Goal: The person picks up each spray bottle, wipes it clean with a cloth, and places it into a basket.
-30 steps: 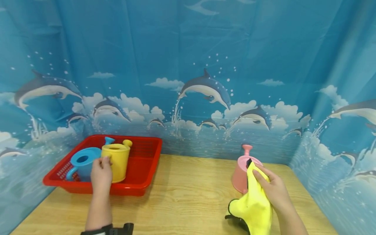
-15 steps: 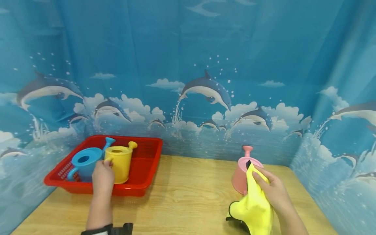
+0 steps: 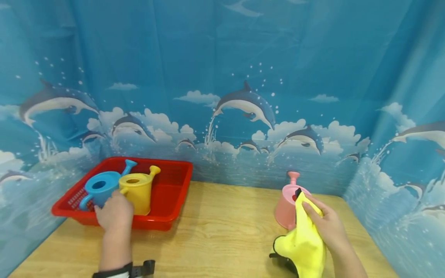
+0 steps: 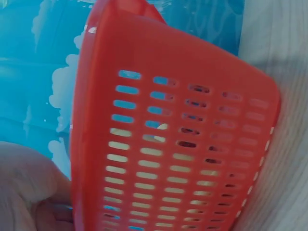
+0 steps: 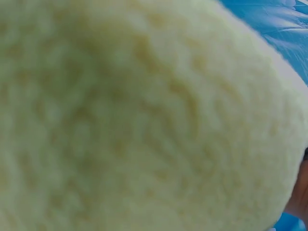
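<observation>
My left hand [image 3: 116, 212] is at the near rim of the red plastic basket [image 3: 154, 220], in front of the watering cans, with its thumb spread from the fingers. Inside the basket stand a yellow watering can [image 3: 139, 197] and a blue watering can [image 3: 107, 195], side by side. The left wrist view has the basket's slotted wall [image 4: 168, 120] beside part of the hand [image 4: 26, 187]; its fingertips are hidden. My right hand [image 3: 328, 226] pinches the top of a yellow cloth [image 3: 306, 247] with dark edging. Just behind it stands a pink watering can [image 3: 283, 212].
The wooden table [image 3: 222, 224] stretches between the basket and the pink watering can. A blue dolphin-print curtain [image 3: 222, 77] hangs behind and along both sides. Yellow cloth [image 5: 144, 120] fills most of the right wrist view.
My left hand has let go of the yellow watering can's handle and moved slightly down and left. The yellow can now rests in the basket. The right hand keeps hold of the cloth, almost still.
</observation>
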`<state>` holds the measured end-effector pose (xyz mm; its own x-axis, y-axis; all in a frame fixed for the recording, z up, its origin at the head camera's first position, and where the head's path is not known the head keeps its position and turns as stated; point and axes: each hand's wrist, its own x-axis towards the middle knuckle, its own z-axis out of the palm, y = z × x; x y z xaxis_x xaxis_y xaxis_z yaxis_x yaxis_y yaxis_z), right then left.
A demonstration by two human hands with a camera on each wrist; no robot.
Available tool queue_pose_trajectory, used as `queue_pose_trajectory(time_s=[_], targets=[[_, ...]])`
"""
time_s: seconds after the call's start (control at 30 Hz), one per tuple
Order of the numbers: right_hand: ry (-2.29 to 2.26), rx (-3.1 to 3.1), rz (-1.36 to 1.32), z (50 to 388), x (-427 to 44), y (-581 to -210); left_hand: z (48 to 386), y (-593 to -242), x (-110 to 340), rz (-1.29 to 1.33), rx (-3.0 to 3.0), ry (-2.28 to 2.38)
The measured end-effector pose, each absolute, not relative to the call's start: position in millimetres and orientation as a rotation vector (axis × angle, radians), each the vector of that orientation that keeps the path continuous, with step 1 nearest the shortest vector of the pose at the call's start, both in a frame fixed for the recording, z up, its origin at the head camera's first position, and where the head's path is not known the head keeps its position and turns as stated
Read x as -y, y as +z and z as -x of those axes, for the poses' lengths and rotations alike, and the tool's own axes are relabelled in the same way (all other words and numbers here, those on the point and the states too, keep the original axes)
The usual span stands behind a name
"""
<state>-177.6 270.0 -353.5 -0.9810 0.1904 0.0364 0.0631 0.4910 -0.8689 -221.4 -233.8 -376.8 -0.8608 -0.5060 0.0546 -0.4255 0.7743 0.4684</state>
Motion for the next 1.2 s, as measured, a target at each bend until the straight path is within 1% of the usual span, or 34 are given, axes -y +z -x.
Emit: queue_pose_trajectory(time_s=[0.1, 0.3, 0.43, 0.57, 0.77, 0.97, 1.2], targets=[[1.479, 2.589, 0.189, 177.7, -273.0, -353.8, 220.9, -373.0, 240.3, -0.749, 2.897, -0.578], [1.481, 2.500, 0.171, 177.0, -277.4, -355.5, 222.9, -376.7, 250.5, -0.800, 2.971, -0.594], [1.484, 2.416, 0.102, 177.0, -283.1, -356.7, 222.8, -378.6, 251.1, -0.812, 2.978, -0.591], [1.447, 2.387, 0.055, 175.1, -291.4, -355.8, 221.3, -378.4, 251.7, -0.796, 2.975, -0.621], [1.364, 2.459, 0.080, 173.7, -296.5, -352.5, 213.4, -369.6, 245.8, -0.739, 2.867, -0.640], [1.312, 2.484, 0.117, 174.0, -301.8, -350.9, 203.5, -354.9, 219.4, -0.607, 2.752, -0.685], [1.386, 2.511, 0.239, 172.9, -311.3, -348.1, 199.0, -342.8, 156.3, -0.239, 2.679, -0.671]])
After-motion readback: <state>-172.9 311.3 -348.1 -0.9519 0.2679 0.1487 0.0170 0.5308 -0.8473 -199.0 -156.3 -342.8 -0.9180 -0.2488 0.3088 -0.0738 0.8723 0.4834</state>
